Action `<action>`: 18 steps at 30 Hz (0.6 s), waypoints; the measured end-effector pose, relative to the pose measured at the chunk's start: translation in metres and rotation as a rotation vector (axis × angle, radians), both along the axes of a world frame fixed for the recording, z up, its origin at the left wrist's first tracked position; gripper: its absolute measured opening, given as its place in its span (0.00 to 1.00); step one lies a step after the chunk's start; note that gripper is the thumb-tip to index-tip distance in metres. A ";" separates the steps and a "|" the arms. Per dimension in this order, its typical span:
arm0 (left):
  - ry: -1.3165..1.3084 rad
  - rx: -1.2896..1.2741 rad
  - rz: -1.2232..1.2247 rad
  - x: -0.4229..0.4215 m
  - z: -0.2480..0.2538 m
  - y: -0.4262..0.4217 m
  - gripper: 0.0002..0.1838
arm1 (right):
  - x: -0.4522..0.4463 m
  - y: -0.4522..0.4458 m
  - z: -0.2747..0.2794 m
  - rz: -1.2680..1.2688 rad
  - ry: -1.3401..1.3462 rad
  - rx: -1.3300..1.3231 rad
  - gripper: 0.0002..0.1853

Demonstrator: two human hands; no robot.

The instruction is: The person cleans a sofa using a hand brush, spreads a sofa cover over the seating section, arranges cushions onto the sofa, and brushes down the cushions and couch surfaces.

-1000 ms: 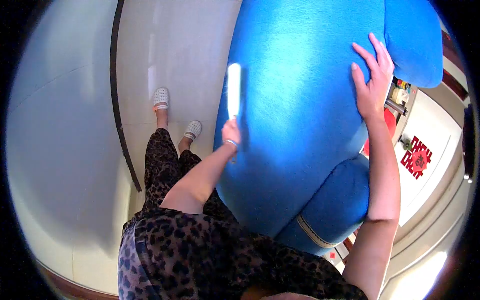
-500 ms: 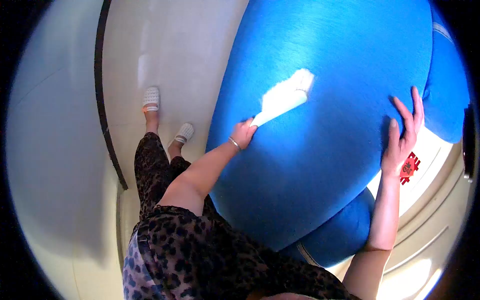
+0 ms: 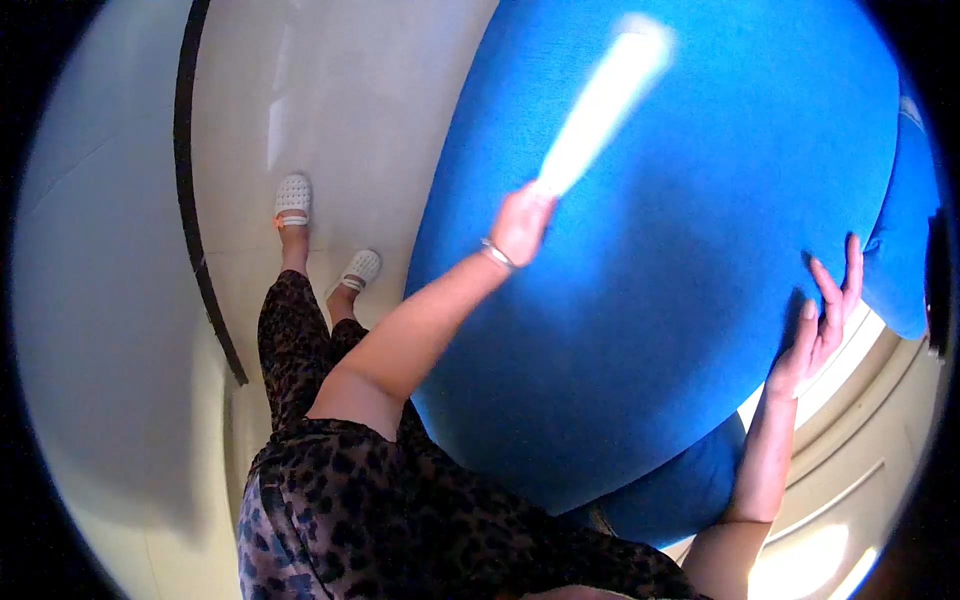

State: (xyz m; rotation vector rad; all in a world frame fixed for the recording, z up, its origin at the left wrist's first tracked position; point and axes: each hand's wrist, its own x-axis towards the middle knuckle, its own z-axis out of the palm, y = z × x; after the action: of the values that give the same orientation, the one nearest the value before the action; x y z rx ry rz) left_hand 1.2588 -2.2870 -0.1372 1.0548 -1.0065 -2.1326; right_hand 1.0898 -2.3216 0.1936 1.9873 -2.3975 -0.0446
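Note:
My left hand [image 3: 524,225], with a bracelet at the wrist, is closed round the handle of a white soft-bristled brush [image 3: 606,105]. The brush points up and to the right over a large blue upholstered piece [image 3: 640,330], probably a sofa cushion. Motion blurs the bristles, so I cannot tell whether they touch the fabric. At the right edge of the blue piece rests my right hand [image 3: 820,325], its fingers spread and holding nothing.
Blue padded parts with pale trim [image 3: 690,480] [image 3: 895,260] show beyond the right edge. Pale moulded panelling [image 3: 850,480] lies at lower right. Light floor [image 3: 370,120] runs along the left, with a dark strip [image 3: 186,150]. My feet wear white clogs [image 3: 293,195].
My left hand has moved up and right, swinging the brush farther along the blue fabric and turning it more upright. My right hand appears lower in view, still spread at the edge.

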 end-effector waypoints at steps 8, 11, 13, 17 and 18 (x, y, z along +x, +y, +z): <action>-0.185 -0.437 -0.236 -0.033 -0.026 -0.009 0.15 | 0.000 0.001 0.000 -0.016 -0.014 0.009 0.21; -0.315 -0.253 -0.259 -0.024 -0.065 -0.018 0.19 | 0.000 0.000 0.000 -0.008 -0.004 0.012 0.21; -0.457 -0.112 -0.313 -0.022 -0.116 -0.007 0.24 | 0.003 -0.001 -0.001 -0.018 -0.009 0.011 0.21; -0.752 0.280 -0.563 0.023 -0.203 0.052 0.30 | 0.001 0.002 -0.002 -0.026 -0.014 0.015 0.21; -0.813 0.342 -0.631 0.036 -0.221 0.074 0.31 | 0.001 0.003 -0.003 -0.029 -0.015 0.014 0.21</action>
State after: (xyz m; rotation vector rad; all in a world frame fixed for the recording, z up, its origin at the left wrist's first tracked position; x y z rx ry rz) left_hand 1.2950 -2.2130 -0.3578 2.1009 -1.5181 -2.4503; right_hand 1.0910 -2.3187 0.1909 1.9658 -2.4415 -0.0473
